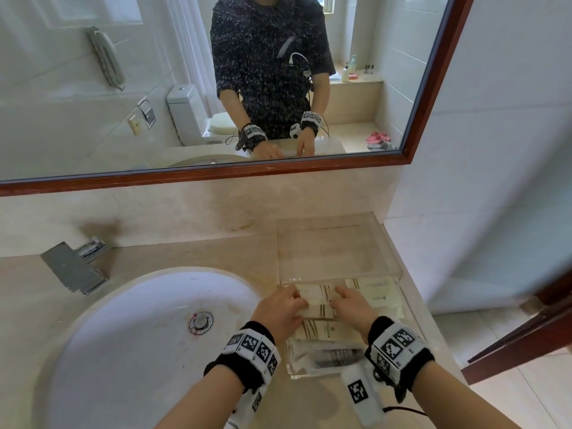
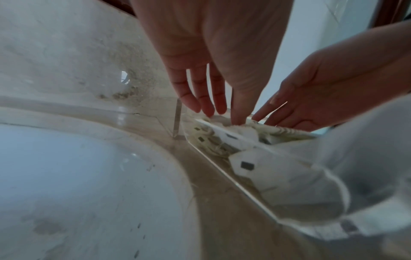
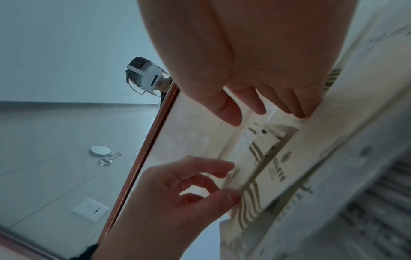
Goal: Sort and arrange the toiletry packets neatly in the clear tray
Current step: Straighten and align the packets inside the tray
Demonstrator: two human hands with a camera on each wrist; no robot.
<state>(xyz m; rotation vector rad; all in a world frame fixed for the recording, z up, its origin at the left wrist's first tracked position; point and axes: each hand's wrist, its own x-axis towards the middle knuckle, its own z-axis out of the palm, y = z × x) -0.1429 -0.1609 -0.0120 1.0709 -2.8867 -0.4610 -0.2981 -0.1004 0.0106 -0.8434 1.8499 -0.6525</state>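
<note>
In clear tray (image 1: 334,253), left hand (image 1: 280,309) pinches striped packet (image 1: 318,311); right hand (image 1: 354,306) rests straight fingers (image 1: 342,292) on it.

- Counter (image 1: 192,255): beige veined stone, stained near the back wall at 12 o'clock.
- Basin (image 1: 139,320): white, oval, sunk in at 7 o'clock, with a metal drain.
- Faucet (image 1: 74,264): chrome, square-bodied, at 10 o'clock, behind the basin.
- Clear tray (image 1: 292,374): at 3 o'clock, just beside the basin.

My forearms reach forward side by side; left hand (image 1: 280,309) seems to pinch a packet (image 1: 318,311) between thumb and forefinger, right hand (image 1: 353,306) presses down, fingers straight.
</note>
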